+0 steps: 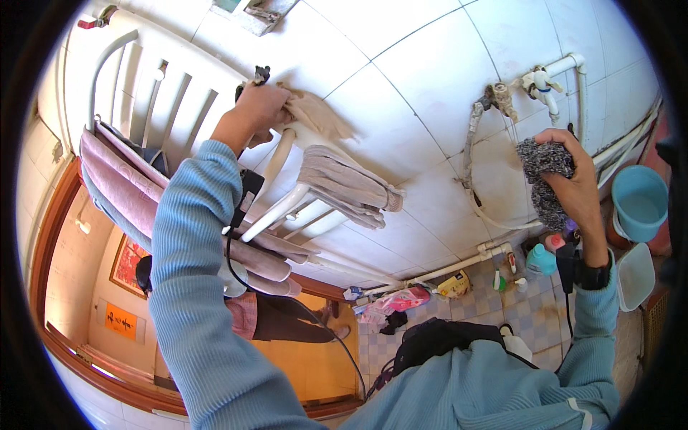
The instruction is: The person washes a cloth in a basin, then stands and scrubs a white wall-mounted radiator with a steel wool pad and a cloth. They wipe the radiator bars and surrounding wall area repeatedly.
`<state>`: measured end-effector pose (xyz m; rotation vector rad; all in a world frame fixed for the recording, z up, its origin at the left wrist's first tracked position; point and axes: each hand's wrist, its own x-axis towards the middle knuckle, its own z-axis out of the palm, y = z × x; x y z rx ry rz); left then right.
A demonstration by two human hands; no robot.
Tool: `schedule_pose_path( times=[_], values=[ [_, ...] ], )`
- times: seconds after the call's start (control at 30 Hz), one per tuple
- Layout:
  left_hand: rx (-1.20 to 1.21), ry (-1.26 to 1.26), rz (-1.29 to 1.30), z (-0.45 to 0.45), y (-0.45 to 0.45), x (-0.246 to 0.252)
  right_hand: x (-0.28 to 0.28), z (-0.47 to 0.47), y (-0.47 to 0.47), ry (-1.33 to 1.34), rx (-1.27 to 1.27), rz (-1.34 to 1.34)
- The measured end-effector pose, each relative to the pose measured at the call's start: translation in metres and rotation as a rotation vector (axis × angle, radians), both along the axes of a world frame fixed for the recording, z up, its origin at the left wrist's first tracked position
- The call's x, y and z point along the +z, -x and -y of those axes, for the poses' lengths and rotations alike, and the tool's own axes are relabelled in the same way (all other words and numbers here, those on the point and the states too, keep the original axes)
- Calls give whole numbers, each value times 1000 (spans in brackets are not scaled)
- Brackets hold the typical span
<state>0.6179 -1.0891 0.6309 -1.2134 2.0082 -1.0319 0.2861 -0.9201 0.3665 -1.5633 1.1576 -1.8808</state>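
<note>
My left hand (260, 110) is raised to the top of a white towel radiator (177, 107), its fingers closed on a thin tan cloth (320, 115) that trails to the right along the wall. Just beyond those fingers is a small dark object (262, 75), too small to name. My right hand (578, 180) holds a bunched, fuzzy dark-grey cloth (545, 177) in front of the wall taps. Close to the left hand, a grey-beige folded cloth (344, 183) drapes over a radiator bar. Pink towels (121, 166) hang lower on the same radiator.
Water taps (502, 99) and white pipes (564, 64) jut from the tiled wall. A blue bucket (639, 204), a clear plastic tub (636, 277) and a turquoise bottle (541, 260) stand at right. Another person (290, 318) is beyond the doorway, partly hidden by my left arm.
</note>
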Motion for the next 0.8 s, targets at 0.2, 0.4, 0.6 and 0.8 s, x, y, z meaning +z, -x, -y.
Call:
schedule_pose_path(
  times=[0.2,0.4,0.6,0.8],
  values=[
    [-140,-152,-96,3,-2,-47,-11,-19,21,-22,1,72],
    [-47,-350,-412,-12,22,-102,-18,-34,37,-88,-72,43],
    [72,-737,-1326,-32,31,-148,-26,-39,30,-116,-24,56],
    [412,-898,-2250,-31,22,-145,-18,-31,-3,-117,206,-93]
  ],
)
